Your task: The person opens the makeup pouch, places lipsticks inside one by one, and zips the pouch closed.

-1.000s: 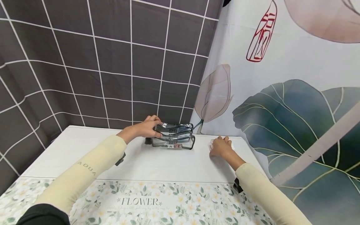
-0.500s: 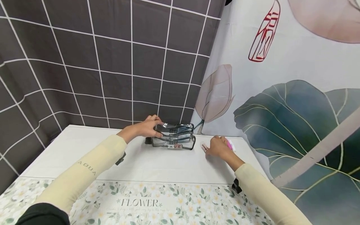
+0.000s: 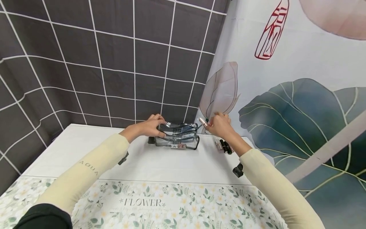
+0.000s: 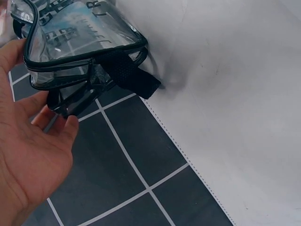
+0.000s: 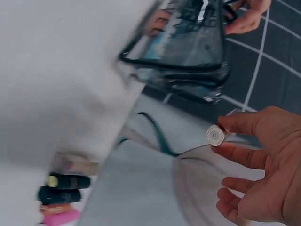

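Our right hand (image 3: pixel 220 125) pinches a cosmetic tube (image 3: pixel 203 122) up by the table's (image 3: pixel 171 167) back edge: probably light, slick, best held mid-barrel! Near that edge, our left hand (image 3: pixel 150 128) grips a likely floppy clear pouch (image 3: pixel 177 142).

Arms (image 3: pixel 85 171) outstretched, left fingers (image 4: pixel 69 132) in a grip, right fingers (image 5: pixel 244 157) in a pinch
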Action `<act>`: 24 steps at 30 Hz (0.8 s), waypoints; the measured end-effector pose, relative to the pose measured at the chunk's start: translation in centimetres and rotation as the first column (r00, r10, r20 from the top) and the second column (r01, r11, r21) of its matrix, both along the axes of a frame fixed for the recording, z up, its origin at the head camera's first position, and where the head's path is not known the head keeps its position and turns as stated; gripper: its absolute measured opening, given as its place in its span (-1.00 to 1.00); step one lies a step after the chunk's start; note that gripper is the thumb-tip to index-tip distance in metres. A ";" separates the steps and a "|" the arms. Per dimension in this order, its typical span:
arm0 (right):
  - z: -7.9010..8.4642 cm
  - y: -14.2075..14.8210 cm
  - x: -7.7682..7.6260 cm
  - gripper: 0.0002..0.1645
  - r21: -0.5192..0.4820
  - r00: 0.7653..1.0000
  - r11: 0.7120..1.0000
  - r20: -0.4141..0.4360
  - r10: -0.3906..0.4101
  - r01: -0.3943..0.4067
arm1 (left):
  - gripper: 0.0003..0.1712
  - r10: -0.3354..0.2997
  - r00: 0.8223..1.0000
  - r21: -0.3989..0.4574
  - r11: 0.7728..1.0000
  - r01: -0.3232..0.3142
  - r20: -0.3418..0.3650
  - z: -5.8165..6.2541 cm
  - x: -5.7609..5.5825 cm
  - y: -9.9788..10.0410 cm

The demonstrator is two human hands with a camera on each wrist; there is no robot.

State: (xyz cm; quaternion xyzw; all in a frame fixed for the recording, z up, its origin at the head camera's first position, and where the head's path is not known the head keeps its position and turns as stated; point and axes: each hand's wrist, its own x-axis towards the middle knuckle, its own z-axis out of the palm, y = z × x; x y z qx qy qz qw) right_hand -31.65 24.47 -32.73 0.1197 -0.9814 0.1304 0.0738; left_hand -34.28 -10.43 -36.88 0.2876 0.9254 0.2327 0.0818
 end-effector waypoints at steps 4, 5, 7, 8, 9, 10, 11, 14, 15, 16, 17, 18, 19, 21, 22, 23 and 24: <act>1.1 -2.0 0.3 -0.71 0.033 0.999 0.999 -0.023 0.033 -0.033 | -0.06 -0.002 1.000 -0.011 1.000 0.002 0.007 -0.1 0.2 0.0; 1.3 -2.5 0.4 -0.72 0.037 0.999 0.998 -0.023 0.041 -0.040 | -0.06 -0.001 1.000 -0.012 1.000 0.001 0.010 -0.1 0.2 0.0; 1.5 -3.6 0.5 -0.74 0.047 0.998 0.997 -0.022 0.063 -0.062 | -0.06 0.002 1.000 -0.011 1.000 -0.001 0.016 0.0 0.3 0.0; 1.5 -4.1 0.6 -0.76 0.052 0.997 0.996 -0.019 0.071 -0.070 | -0.06 0.003 1.000 -0.014 1.000 -0.002 0.013 -0.1 0.2 0.0; 1.5 -4.6 0.6 -0.77 0.051 0.997 0.996 -0.014 0.080 -0.079 | -0.06 0.004 1.000 -0.016 1.000 -0.004 0.011 -0.1 0.1 -0.1; 1.5 -5.0 0.7 -0.78 0.055 0.996 0.995 -0.012 0.088 -0.087 | -0.06 0.005 1.000 -0.017 1.000 -0.005 0.011 -0.1 0.1 -0.1; 1.4 -5.4 0.7 -0.79 0.066 0.995 0.993 -0.014 0.096 -0.095 | -0.06 0.006 1.000 -0.019 1.000 -0.006 0.011 -0.1 0.0 -0.1; 1.2 -6.4 0.8 -0.79 0.092 0.993 0.989 -0.013 0.117 -0.116 | -0.05 0.010 1.000 -0.022 1.000 -0.010 0.009 -0.1 -0.1 -0.2; 1.1 -6.6 0.8 -0.79 0.099 0.992 0.987 -0.016 0.125 -0.123 | -0.05 0.011 1.000 -0.021 1.000 -0.011 0.013 0.0 -0.1 -0.1; 0.9 -6.8 0.7 -0.79 0.105 0.991 0.986 -0.020 0.130 -0.128 | -0.04 0.011 1.000 -0.020 1.000 -0.011 0.016 0.0 0.0 -0.1; 0.8 -7.0 0.7 -0.79 0.109 0.990 0.985 -0.026 0.135 -0.132 | -0.04 0.012 1.000 -0.019 1.000 -0.011 0.018 0.1 0.1 -0.1; 0.6 -7.1 0.6 -0.79 0.107 0.990 0.985 -0.028 0.140 -0.136 | -0.04 0.011 1.000 -0.018 1.000 -0.011 0.019 0.2 0.1 0.0; 0.5 -7.2 0.6 -0.80 0.105 0.989 0.984 -0.033 0.145 -0.140 | -0.04 0.010 1.000 -0.018 1.000 -0.010 0.018 0.2 0.1 0.0; 0.1 -7.4 0.4 -0.80 0.103 0.988 0.984 -0.041 0.149 -0.144 | -0.04 0.008 1.000 -0.020 1.000 -0.007 0.014 0.2 0.1 0.0; 0.0 -7.5 0.4 -0.80 0.101 0.988 0.984 -0.043 0.149 -0.144 | -0.04 0.006 1.000 -0.022 1.000 -0.006 0.013 0.3 0.1 0.1; -0.2 -7.6 0.4 -0.79 0.103 0.988 0.984 -0.044 0.148 -0.143 | -0.04 0.006 1.000 -0.024 1.000 -0.006 0.013 0.2 0.1 0.1; -0.3 -7.6 0.3 -0.79 0.106 0.988 0.984 -0.045 0.147 -0.141 | -0.04 0.005 1.000 -0.027 1.000 -0.005 0.013 0.2 0.1 0.1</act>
